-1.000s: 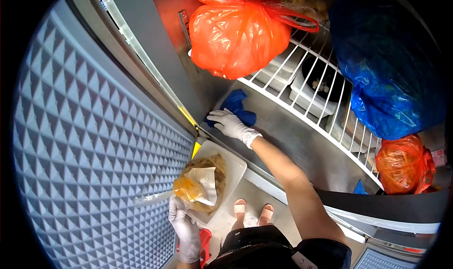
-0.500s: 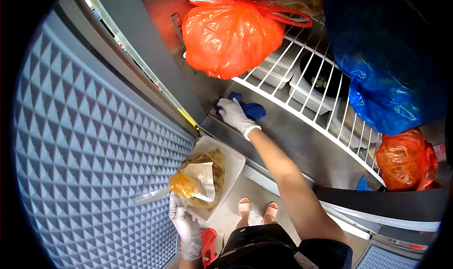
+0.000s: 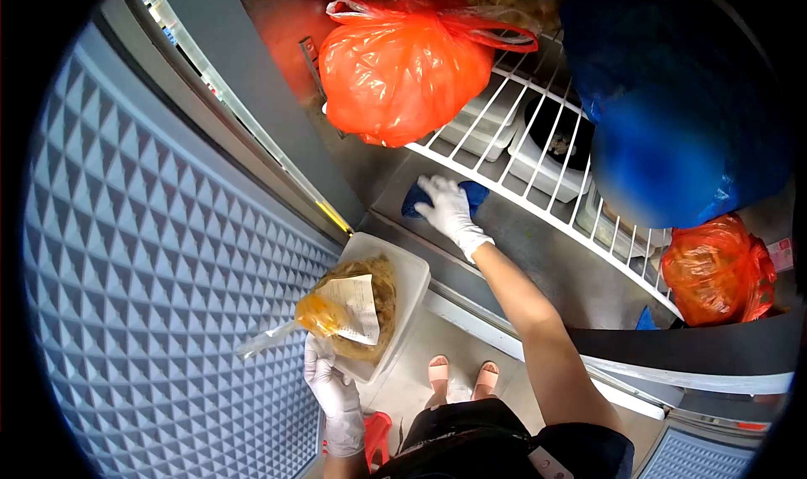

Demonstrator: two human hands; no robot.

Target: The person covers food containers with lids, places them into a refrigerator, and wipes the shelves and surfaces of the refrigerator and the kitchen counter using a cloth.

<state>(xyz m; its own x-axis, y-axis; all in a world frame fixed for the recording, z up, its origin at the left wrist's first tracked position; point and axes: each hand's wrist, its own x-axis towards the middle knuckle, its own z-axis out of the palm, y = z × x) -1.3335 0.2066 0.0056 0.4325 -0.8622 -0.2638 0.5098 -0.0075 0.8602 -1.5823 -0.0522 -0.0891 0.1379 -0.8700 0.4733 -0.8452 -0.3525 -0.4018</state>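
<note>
My left hand (image 3: 334, 395), in a white glove, grips the near edge of a white plastic tub (image 3: 410, 281). Inside the tub lies a clear bag of brownish food (image 3: 382, 298), with a printed paper slip (image 3: 361, 307) and a small knotted bag of orange contents (image 3: 318, 315) on top. My right hand (image 3: 450, 214), also gloved, presses a crumpled blue cloth (image 3: 477, 195) onto the metal floor of the refrigerator (image 3: 525, 260). Its fingers curve over the cloth and hide part of it.
Above the cloth runs a white wire shelf (image 3: 555, 213) carrying a red bag (image 3: 403, 76), a large blue bag (image 3: 681, 134) and a smaller red bag (image 3: 714, 269). White containers (image 3: 546, 172) show through its bars. An open door (image 3: 168, 269) with a textured panel stands at left.
My right hand has slid the blue cloth to the right along the refrigerator floor, its fingers spreading over it. My left hand still holds the tub; the view has shifted slightly.
</note>
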